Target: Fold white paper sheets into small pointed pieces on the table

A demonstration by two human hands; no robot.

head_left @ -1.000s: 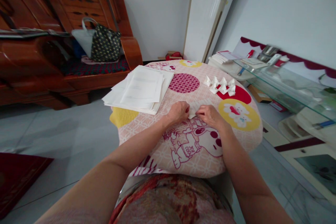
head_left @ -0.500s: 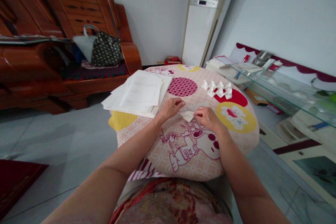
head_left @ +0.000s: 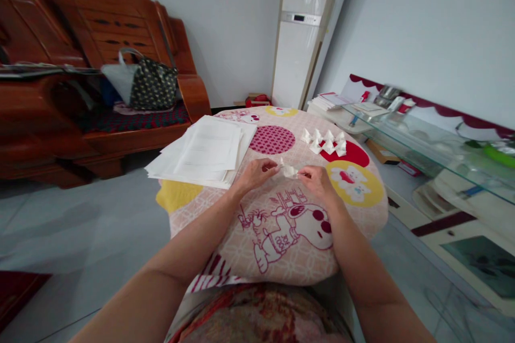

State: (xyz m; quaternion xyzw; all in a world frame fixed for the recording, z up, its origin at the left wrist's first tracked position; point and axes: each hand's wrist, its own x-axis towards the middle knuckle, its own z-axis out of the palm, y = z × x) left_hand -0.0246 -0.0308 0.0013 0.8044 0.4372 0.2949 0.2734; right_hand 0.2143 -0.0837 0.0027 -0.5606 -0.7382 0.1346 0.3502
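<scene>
A small white folded paper boat point(head_left: 289, 172) is stretched between my two hands, just over the tablecloth. My left hand point(head_left: 259, 172) is closed, its fingertips pinching the left end of the paper. At the opposite end, my right hand point(head_left: 316, 178) pinches the paper between thumb and fingers. Several finished-looking white paper boats point(head_left: 325, 143) stand in two rows beyond my right hand. A stack of white paper sheets point(head_left: 211, 144) lies to the left of my left hand.
The round table wears a patterned tablecloth point(head_left: 289, 262). On the right runs a glass-topped cabinet point(head_left: 426, 144) with papers and metal bowls on it. A wooden sofa point(head_left: 132, 27) holding a dark patterned bag point(head_left: 153, 86) stands at the left, and a tall white air conditioner point(head_left: 298, 48) at the back.
My left hand, which was apart from the paper, has come to its left end and grips it. The flat folded piece now spreads wider with a raised point. The view has shifted slightly.
</scene>
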